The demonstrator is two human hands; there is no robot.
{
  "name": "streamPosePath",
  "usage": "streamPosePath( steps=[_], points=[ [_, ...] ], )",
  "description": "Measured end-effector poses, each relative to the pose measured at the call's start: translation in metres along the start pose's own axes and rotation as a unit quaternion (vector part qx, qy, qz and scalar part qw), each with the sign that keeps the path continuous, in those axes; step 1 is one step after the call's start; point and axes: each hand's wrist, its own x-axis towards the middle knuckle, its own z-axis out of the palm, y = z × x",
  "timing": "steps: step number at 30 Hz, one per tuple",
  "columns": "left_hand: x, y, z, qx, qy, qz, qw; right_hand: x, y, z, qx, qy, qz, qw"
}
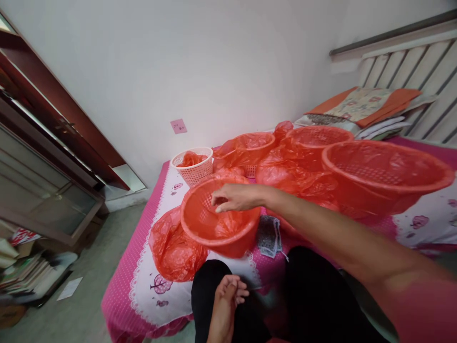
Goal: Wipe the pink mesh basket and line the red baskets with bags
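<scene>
My right hand [233, 197] is over a basket lined with a thin red plastic bag [230, 224], its fingers loosely bent and nothing visible in them. The lined basket [217, 240] stands on the bed in front of my knees. Low in front of me, my left hand [231, 289] rests by my dark trousers, palm up, fingers half curled and apart, holding nothing. Left of the basket a crumpled red plastic bag [176, 250] lies on the sheet. A small grey mesh pouch with a white cord [268, 236] lies just right of the basket.
More baskets covered in red bags, including a large one [385, 176], crowd the right side. A pale pink basket [194, 166] stands near the wall. Folded bedding [364, 107] is piled by the headboard [417, 81]. Papers and books [32, 276] lie on the floor at left.
</scene>
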Motion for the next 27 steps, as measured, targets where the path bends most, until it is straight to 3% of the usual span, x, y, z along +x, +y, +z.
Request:
streamPosePath(
  steps=[3, 5, 7, 10, 13, 16, 20, 23, 27],
  points=[
    [-0.015, 0.015, -0.020, 0.006, 0.030, 0.030, 0.999, -0.052, -0.005, -0.009, -0.014, 0.099, 0.008, 0.995],
    [-0.022, 0.027, -0.033, 0.019, 0.069, 0.052, 0.996, -0.082, 0.000, 0.003, -0.022, 0.192, 0.022, 0.981],
    [-0.026, 0.041, -0.039, 0.041, 0.145, 0.093, 0.984, -0.104, 0.010, 0.023, -0.042, 0.261, 0.031, 0.964],
    [-0.030, 0.067, -0.033, 0.080, 0.264, 0.208, 0.938, -0.124, 0.027, 0.058, -0.077, 0.354, 0.037, 0.931],
    [-0.025, 0.099, -0.011, 0.139, 0.292, 0.303, 0.896, -0.134, 0.040, 0.080, -0.095, 0.404, 0.033, 0.909],
    [-0.006, 0.131, 0.011, 0.165, 0.290, 0.333, 0.882, -0.131, 0.055, 0.082, -0.075, 0.448, 0.055, 0.889],
    [0.031, 0.162, 0.030, 0.200, 0.307, 0.335, 0.868, -0.102, 0.086, 0.061, 0.016, 0.489, 0.138, 0.861],
    [0.052, 0.171, 0.039, 0.201, 0.309, 0.331, 0.868, -0.070, 0.110, 0.051, 0.098, 0.474, 0.205, 0.851],
    [0.063, 0.169, 0.043, 0.193, 0.314, 0.317, 0.874, -0.045, 0.129, 0.061, 0.130, 0.457, 0.223, 0.851]
  ],
)
